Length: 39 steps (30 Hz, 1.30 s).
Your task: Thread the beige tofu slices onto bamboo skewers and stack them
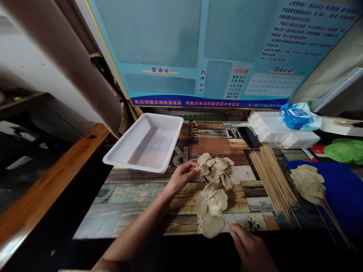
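On the table (136,206), a pile of pale slices (218,168) is lying beyond my loaded skewer (213,202); my right hand (251,244) is pinching the skewer's lower end (near the table's edge), my left hand (184,175) a single slice (203,169) by its tip.

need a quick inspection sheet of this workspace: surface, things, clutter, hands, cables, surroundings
Surface: wood-patterned tabletop.
Job's things: threaded slices on a skewer; slice pile beyond them; stick bundle and loaded skewers to the right; white tray to the left.
Clutter: dark phone; white packages with a blue packet on top; green discs; blue sheet.
Hands: left hand pinches a pale slice beside the pile; right hand grips the skewer's near end.
Cables: nothing seen for certain.
Surroundings: blue printed board behind; wooden bench at left.
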### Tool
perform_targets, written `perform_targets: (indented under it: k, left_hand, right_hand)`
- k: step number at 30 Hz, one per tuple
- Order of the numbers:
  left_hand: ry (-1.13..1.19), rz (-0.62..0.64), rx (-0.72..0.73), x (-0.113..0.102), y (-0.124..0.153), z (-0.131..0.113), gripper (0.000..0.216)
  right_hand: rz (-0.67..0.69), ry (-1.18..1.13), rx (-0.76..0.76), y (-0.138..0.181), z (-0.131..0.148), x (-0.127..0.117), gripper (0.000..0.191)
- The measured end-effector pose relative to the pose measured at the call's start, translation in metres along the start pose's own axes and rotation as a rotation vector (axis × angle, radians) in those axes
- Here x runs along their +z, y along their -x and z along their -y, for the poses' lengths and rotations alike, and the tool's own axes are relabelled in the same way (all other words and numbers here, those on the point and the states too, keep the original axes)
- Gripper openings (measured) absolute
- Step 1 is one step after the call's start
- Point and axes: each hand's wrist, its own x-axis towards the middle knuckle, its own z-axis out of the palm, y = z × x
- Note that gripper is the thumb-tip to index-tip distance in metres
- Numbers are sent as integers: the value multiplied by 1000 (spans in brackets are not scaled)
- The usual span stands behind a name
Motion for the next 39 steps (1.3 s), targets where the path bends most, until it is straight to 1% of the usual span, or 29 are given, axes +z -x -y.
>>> perform_targets:
  k: [2,4,6,9,12,14,16,18,20,23,25,26,28,31,36,39]
  left_hand:
    - [-51,13,21,1,1,0,25]
    - [-52,16,22,1,0,0,25]
    - [15,14,-4,0,-1,0,28]
    - [157,37,-84,-1,-2,-1,33]
    - [256,70,-151,1,-2,-1,34]
    - [274,85,-168,3,-1,1,34]
    - [243,82,-148,6,0,3,34]
    - [178,55,-94,7,2,6,33]
    - [80,13,-19,9,3,8,31]
    - [-128,-40,109,12,6,11,26]
    - [-225,-44,150,14,8,12,25]
    - [-234,-29,144,16,10,13,26]
    - [-188,20,96,19,11,14,35]
    - [-44,64,0,23,13,15,49]
    - [250,60,-227,32,13,20,38]
    - [388,53,-322,37,15,20,33]
  right_hand:
    - [-16,17,-1,-2,4,-3,39]
    - [-25,21,-10,-4,7,-6,37]
    - [-68,26,-42,-6,8,-9,35]
    - [-131,57,-106,-7,7,-10,32]
    - [-143,96,-134,-7,4,-8,32]
    - [-146,120,-131,-6,2,-7,32]
    - [-137,144,-121,-7,2,-7,33]
    - [-138,169,-123,-7,2,-8,34]
    - [-146,198,-126,-8,3,-8,34]
    - [-162,249,-117,-9,5,-8,36]
    - [-169,276,-107,-9,6,-8,36]
    - [-173,283,-102,-9,6,-8,37]
    - [-165,287,-86,-9,6,-8,37]
    - [-142,280,-57,-7,5,-8,36]
    - [-100,238,-18,-1,2,-4,36]
    - [-63,187,-2,0,3,-4,36]
